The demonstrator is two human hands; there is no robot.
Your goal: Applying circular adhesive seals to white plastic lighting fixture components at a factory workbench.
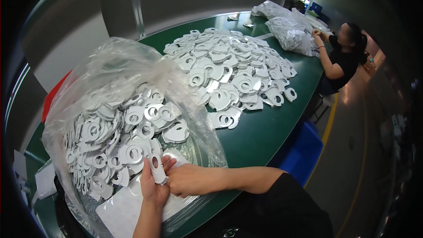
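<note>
My left hand [152, 189] grips a white plastic part with a round hole [157, 175], its thumb along one side and its fingers behind. Against the lower right edge of that part, my right hand [190, 180] is closed with curled fingers; what they hold, if anything, is hidden. Just beyond both hands, a heap of similar white plastic parts [99, 161] lies in an open clear plastic bag [119, 57]. Under my hands is a flat white sheet [121, 209].
A second heap of white parts [244, 83] covers the middle of the green table [260, 134]. Farther right, a co-worker [343, 59] handles things beside filled clear bags [288, 33]. A blue bin [304, 150] stands below the table's right edge.
</note>
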